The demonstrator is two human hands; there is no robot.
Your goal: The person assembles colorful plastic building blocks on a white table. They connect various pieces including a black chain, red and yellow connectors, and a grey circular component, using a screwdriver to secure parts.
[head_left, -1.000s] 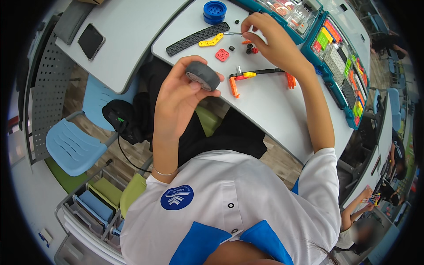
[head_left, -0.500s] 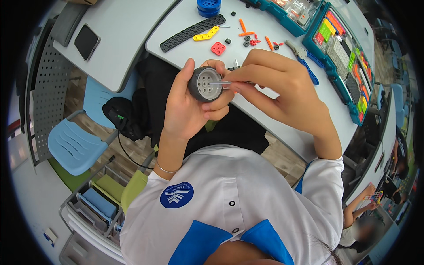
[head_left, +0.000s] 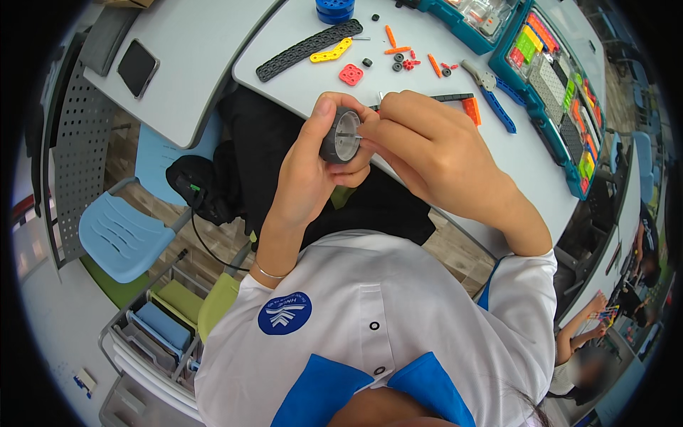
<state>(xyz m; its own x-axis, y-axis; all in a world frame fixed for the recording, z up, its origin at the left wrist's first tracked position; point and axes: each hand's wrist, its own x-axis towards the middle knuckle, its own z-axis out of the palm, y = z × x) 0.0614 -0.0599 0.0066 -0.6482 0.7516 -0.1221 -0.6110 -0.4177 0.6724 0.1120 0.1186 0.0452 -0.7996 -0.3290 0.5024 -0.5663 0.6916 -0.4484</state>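
In my left hand (head_left: 304, 171) is a small wheel (head_left: 328, 144) with a dark grey tyre and a pale grey hub, its hollow side turned toward my right hand. Fingers and thumb wrap round the tyre. My right hand (head_left: 437, 153) pinches a thin metal axle (head_left: 358, 136) whose inner end reaches into the hub. How deep it sits is hard to see. Just beyond my right hand, a black beam (head_left: 452, 97) and an orange piece (head_left: 472, 111) lie on the white table (head_left: 299, 96), partly covered by the hand.
Long dark perforated beams (head_left: 309, 50), a yellow angled beam (head_left: 332, 51), a red square plate (head_left: 351, 74), blue rims (head_left: 335, 10) and blue-handled pliers (head_left: 491, 92) lie beyond my hands. A teal parts case (head_left: 512, 50) stands at right. A phone (head_left: 138, 68) lies on the left table.
The wheel has turned more edge-on and shifted slightly right. My right hand has come closer to it, with less of the axle showing. The black beam and orange piece are now more visible.
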